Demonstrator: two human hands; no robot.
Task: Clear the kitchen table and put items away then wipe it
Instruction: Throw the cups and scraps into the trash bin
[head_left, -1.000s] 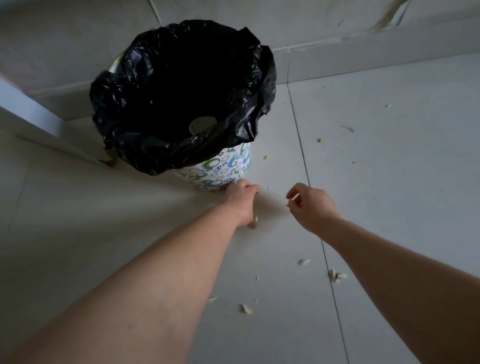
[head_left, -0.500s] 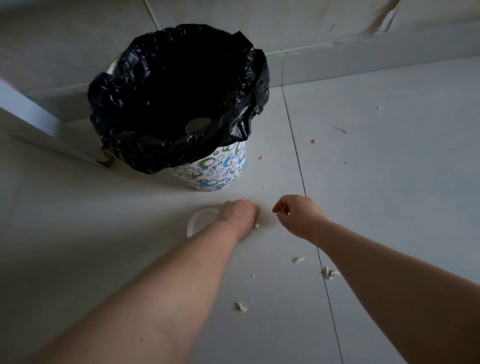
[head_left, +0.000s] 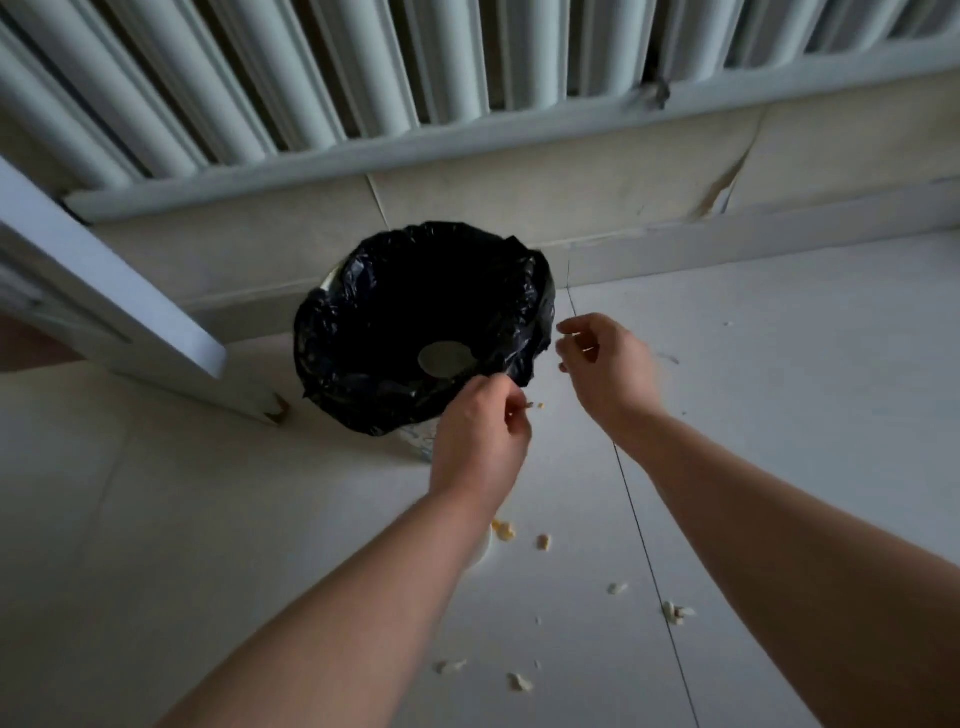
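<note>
A white ribbed radiator (head_left: 363, 78) runs along the wall above the pale tiled floor (head_left: 779, 441), and below it stands the bin (head_left: 337, 374), lined with a black bag, with a pale round disc (head_left: 444, 358) lying inside. The left hand (head_left: 478, 447), just at the bin's near rim, has curled fingers pinching a small food scrap (head_left: 525, 409). The right hand (head_left: 608, 364) hangs beside the rim with fingers loosely bent, and I cannot tell whether it holds anything; more crumbs (head_left: 675, 613) lie scattered on the floor under both forearms.

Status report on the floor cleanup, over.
At bin: left hand and right hand, fingers curled, holds unclear. Scattered crumbs on floor. Nothing blocking bin.
</note>
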